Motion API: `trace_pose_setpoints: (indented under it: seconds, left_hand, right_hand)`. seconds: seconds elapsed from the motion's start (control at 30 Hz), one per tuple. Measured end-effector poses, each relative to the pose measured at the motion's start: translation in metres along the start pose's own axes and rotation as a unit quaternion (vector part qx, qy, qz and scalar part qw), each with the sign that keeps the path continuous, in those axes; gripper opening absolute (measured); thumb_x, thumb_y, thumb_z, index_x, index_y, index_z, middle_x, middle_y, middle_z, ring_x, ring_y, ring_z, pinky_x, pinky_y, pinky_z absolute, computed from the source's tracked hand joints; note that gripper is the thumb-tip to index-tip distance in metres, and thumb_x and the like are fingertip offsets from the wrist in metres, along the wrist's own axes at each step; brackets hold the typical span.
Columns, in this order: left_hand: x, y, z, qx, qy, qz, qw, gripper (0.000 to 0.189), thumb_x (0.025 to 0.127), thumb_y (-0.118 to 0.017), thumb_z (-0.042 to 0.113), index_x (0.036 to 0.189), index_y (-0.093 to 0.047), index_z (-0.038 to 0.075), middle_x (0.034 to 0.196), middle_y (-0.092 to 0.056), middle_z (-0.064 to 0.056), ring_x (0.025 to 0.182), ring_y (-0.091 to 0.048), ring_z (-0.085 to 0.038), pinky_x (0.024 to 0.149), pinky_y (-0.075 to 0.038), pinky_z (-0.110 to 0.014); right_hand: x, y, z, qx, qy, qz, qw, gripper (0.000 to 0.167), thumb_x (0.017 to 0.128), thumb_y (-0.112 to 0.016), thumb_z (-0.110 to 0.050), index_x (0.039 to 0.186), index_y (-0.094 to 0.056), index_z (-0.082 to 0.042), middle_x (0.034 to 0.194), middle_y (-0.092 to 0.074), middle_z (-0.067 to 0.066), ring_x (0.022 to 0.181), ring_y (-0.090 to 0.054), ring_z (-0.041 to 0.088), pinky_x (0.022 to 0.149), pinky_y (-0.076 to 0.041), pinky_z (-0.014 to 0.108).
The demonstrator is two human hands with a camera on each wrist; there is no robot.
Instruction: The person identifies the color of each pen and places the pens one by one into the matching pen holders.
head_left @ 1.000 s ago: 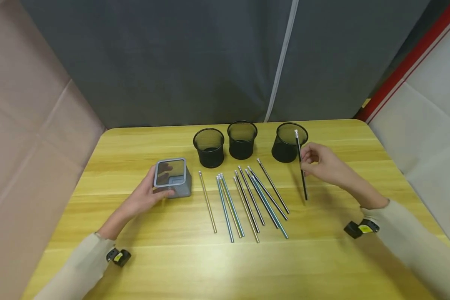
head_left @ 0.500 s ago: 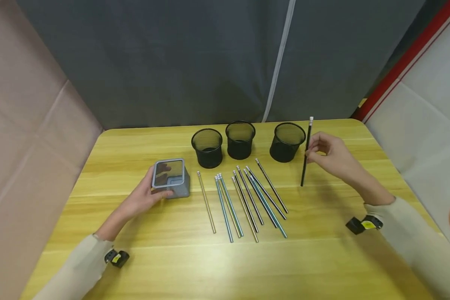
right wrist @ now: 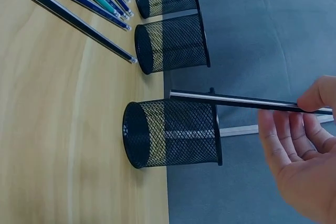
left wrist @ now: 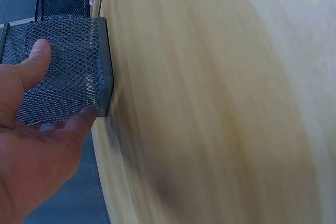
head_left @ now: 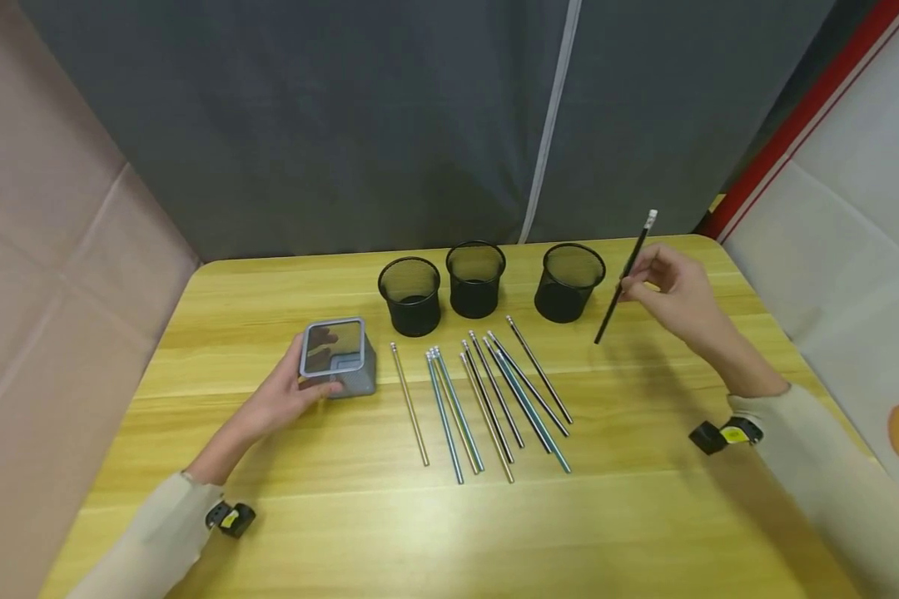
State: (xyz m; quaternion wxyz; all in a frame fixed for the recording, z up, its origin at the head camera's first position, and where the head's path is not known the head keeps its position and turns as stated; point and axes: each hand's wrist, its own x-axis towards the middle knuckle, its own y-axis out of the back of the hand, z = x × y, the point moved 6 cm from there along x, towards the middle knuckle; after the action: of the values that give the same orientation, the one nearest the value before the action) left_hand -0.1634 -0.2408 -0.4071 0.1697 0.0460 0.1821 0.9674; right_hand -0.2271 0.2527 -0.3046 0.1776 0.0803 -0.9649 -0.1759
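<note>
A square grey mesh pencil holder [head_left: 358, 383] stands at the left of the table. My left hand [head_left: 279, 398] grips it, with the thumb on the front wall and fingers round the left side. My right hand [head_left: 680, 299] pinches a black pencil [head_left: 610, 310] between thumb and fingers, above the table at the right. This pencil is tilted, its white eraser end up. In the right wrist view its lower end is near the rim of a round black mesh cup [right wrist: 178, 135]. Several loose pencils lie mid-table, including a gold pencil [head_left: 410, 405] and a black pencil [head_left: 539, 368].
Two more round black mesh cups, the left cup [head_left: 414, 318] and the middle cup [head_left: 474, 301], stand behind the pencils. A dark curtain [head_left: 307, 125] hangs past the table's back edge. Pale cloth walls [head_left: 67, 249] flank the wooden table [head_left: 389, 541].
My right hand has moved back and right with the black pencil, away from the front of the right cup, and the pencil's tilt has changed. My left hand keeps its place on the holder.
</note>
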Motion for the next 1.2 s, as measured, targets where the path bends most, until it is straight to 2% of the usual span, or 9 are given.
trace_pose_setpoints:
  seconds: [0.1, 0.33, 0.63, 0.9, 1.2]
  left_hand:
    - [-0.001, 0.001, 0.000, 0.003, -0.001, 0.002, 1.0000, 0.082, 0.093, -0.070, -0.007, 0.156, -0.019, 0.004, 0.154, -0.032, -0.027, 0.137, -0.037, -0.047, 0.105, -0.042, -0.053]
    - [-0.001, 0.000, 0.000, 0.005, -0.005, 0.003, 1.0000, 0.081, 0.093, -0.070, -0.007, 0.156, -0.020, 0.003, 0.154, -0.032, -0.027, 0.137, -0.037, -0.048, 0.105, -0.042, -0.054]
    - [-0.002, -0.001, -0.001, 0.003, -0.013, 0.000, 0.9999, 0.080, 0.093, -0.068, -0.009, 0.156, -0.020, 0.002, 0.153, -0.032, -0.029, 0.136, -0.037, -0.049, 0.105, -0.041, -0.056]
    - [-0.002, -0.001, -0.002, 0.001, -0.002, -0.002, 1.0000, 0.080, 0.094, -0.068, -0.007, 0.156, -0.020, 0.005, 0.154, -0.032, -0.026, 0.137, -0.038, -0.046, 0.105, -0.043, -0.053]
    - [-0.001, -0.001, 0.001, 0.005, -0.003, -0.003, 1.0000, 0.081, 0.093, -0.068, -0.008, 0.157, -0.019, 0.005, 0.154, -0.031, -0.027, 0.138, -0.036, -0.046, 0.105, -0.043, -0.054]
  right_hand:
    - [0.004, 0.003, -0.001, 0.012, 0.013, 0.011, 0.9998, 0.009, 0.094, -0.058, 0.012, 0.102, -0.054, 0.010, 0.088, -0.065, 0.011, 0.079, -0.068, 0.017, 0.072, -0.060, 0.024]
    - [0.012, 0.011, 0.001, 0.034, 0.001, 0.030, 0.9990, 0.011, 0.094, -0.057, 0.011, 0.104, -0.054, 0.007, 0.089, -0.064, 0.011, 0.079, -0.068, 0.016, 0.072, -0.059, 0.022]
    - [0.013, 0.015, 0.004, 0.016, -0.015, 0.036, 0.9991, 0.011, 0.095, -0.056, 0.009, 0.105, -0.054, 0.006, 0.091, -0.065, 0.011, 0.078, -0.069, 0.016, 0.072, -0.059, 0.023]
    - [0.019, 0.019, 0.001, 0.076, 0.014, 0.049, 0.9958, 0.011, 0.093, -0.056, 0.012, 0.103, -0.055, 0.008, 0.090, -0.064, 0.011, 0.078, -0.068, 0.017, 0.071, -0.060, 0.023]
    - [0.028, 0.024, -0.001, 0.096, 0.021, 0.068, 0.9929, 0.012, 0.092, -0.058, 0.011, 0.104, -0.057, 0.007, 0.090, -0.062, 0.014, 0.077, -0.068, 0.018, 0.070, -0.060, 0.023]
